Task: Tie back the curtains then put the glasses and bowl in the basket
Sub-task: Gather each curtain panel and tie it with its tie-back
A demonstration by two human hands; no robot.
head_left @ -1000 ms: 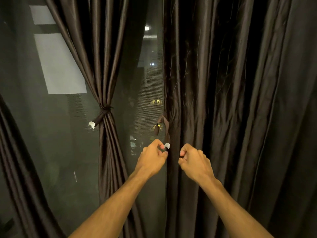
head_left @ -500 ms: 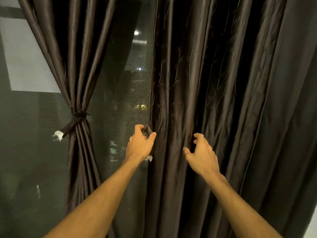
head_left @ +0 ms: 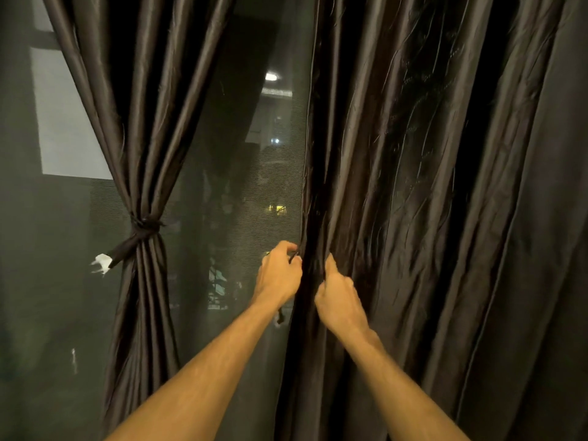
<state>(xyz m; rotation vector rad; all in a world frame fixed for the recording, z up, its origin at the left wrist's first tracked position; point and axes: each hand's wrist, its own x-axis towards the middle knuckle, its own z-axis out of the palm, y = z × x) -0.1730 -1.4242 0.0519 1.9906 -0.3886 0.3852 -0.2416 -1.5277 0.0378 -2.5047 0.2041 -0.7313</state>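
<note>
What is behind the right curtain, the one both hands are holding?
Left of the right curtain, a mesh screen shows night lights outside. Behind the fabric itself nothing is visible; it covers everything. The left hand and right hand grip its edge.

Both arms outstretched, left hand point(head_left: 278, 275) fisted, right hand point(head_left: 338, 294) fisted

A large window point(head_left: 238, 186) fills the left and middle of the view, its glass dark with night outside. A fine mesh screen point(head_left: 280, 173) covers the pane. Through it show a round ceiling light point(head_left: 271, 77), a small bluish-white light point(head_left: 276, 141) lower down, and a yellow-lit patch point(head_left: 277, 209). At the far left, a pale rectangular panel point(head_left: 63, 122) stands out against the dimness.
</note>
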